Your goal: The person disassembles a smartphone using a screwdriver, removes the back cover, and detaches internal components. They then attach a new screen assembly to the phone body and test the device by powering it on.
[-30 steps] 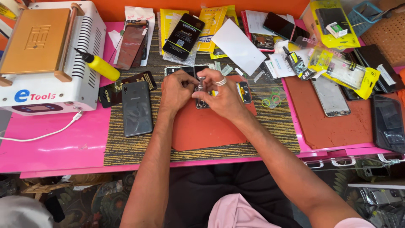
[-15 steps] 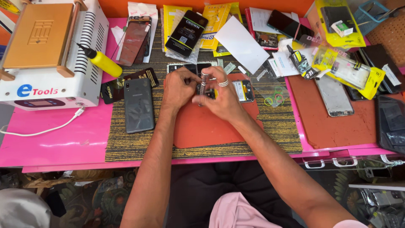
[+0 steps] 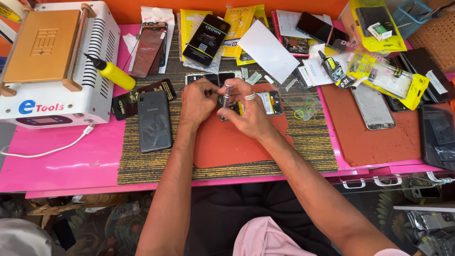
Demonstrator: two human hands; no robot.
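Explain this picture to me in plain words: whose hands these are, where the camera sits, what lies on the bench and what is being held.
The one view comes from a camera worn on the person's head, looking down at their own bare hands. The left hand and the right hand, which wears a silver ring, meet over an opened phone on a reddish-brown work mat. The right hand grips a slim metal tool; its tip is hidden. To the left lie a grey phone face down, a yellow squeeze bottle and a white box-shaped machine with a tan top plate. Packets and spare phones crowd the pink table.

Both hands (image 3: pixel 222 104) on opened phone (image 3: pixel 230 102)
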